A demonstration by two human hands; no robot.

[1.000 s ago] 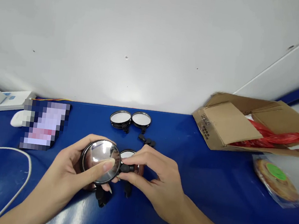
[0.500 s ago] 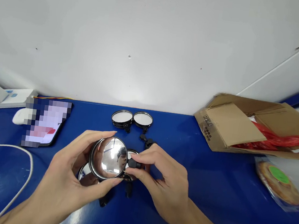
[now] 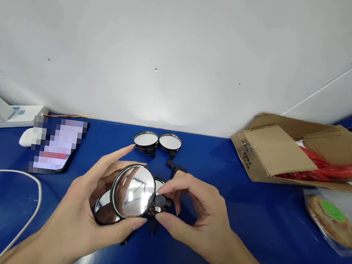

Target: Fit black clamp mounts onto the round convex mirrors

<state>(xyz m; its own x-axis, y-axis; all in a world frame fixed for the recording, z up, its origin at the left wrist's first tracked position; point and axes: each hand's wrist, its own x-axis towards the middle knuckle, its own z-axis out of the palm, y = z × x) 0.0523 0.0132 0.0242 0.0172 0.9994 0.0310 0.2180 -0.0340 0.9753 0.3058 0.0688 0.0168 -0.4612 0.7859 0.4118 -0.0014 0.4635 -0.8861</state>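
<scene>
A round mirror with a black rim and a black clamp joint at its right side is held up above the table. My left hand grips the mirror's rim, thumb at the lower edge, other fingers behind and index finger raised off it. My right hand has thumb and index finger parted on either side of the joint; whether the index finger touches it is hard to make out. Beneath the hands lie another round mirror at left and one more, mostly hidden, behind the joint.
Two groups of round mirrors rest near the wall, a black clamp part closer in. A phone, white case, power strip and white cable are left. An open cardboard box and packaged pastry are right.
My right thumb and index finger have spread apart from their pinch on the joint. My left index finger has lifted off the rim, and the mirror has turned slightly.
</scene>
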